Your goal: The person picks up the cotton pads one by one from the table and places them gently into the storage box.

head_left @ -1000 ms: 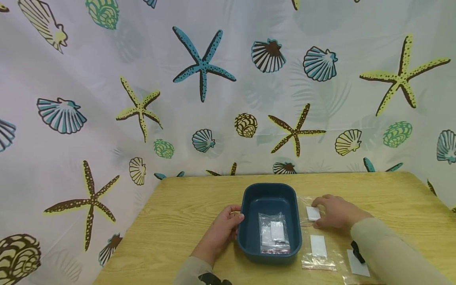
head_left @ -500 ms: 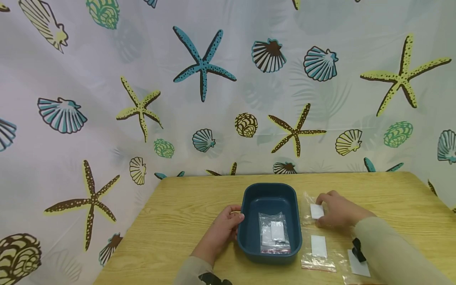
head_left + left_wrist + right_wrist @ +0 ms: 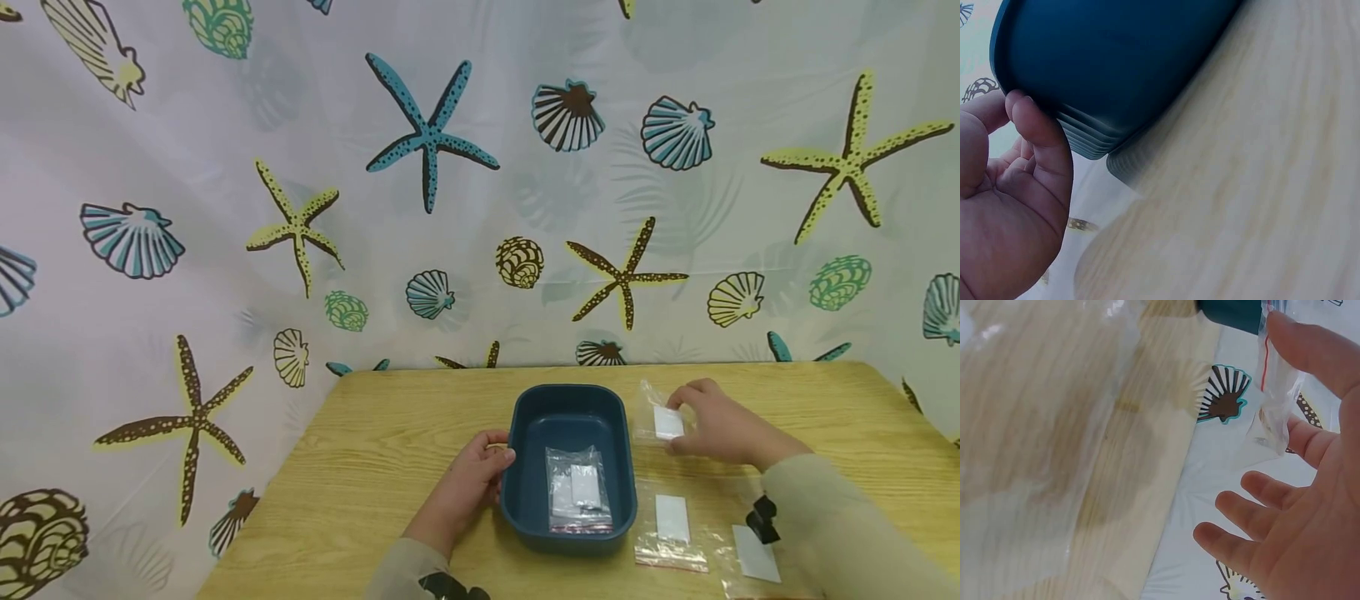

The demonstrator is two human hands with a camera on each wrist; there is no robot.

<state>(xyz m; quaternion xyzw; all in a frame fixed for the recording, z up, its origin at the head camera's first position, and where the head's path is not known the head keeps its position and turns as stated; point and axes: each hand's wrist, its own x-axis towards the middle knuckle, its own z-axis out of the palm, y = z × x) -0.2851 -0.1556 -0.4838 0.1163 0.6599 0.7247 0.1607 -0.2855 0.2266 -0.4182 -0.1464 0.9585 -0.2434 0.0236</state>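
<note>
My left hand (image 3: 474, 468) grips the left side of a dark blue plastic bin (image 3: 566, 546), with the thumb at its rim. In the left wrist view the thumb and fingers (image 3: 1040, 124) pinch the edge of the bin's wall. To the right of the bin, my right hand (image 3: 723, 429) pinches a clear zip bag (image 3: 667, 423) with a white square packet inside. The right wrist view has this bag's red seal line beside the thumb, the bag raised off the table and the other fingers spread. Inside the bin lie overlapping zip bags (image 3: 576, 492) with white packets.
On the wooden table (image 3: 397, 433), another zip bag (image 3: 672, 521) with a white packet lies right of the bin. One more white packet (image 3: 756, 554) sits partly under the right sleeve. A curtain (image 3: 465, 250) printed with shells and starfish hangs behind the table.
My right hand has picked up the far zip bag and moved it slightly right and upward, away from the table. My left hand and the bin stay in place.
</note>
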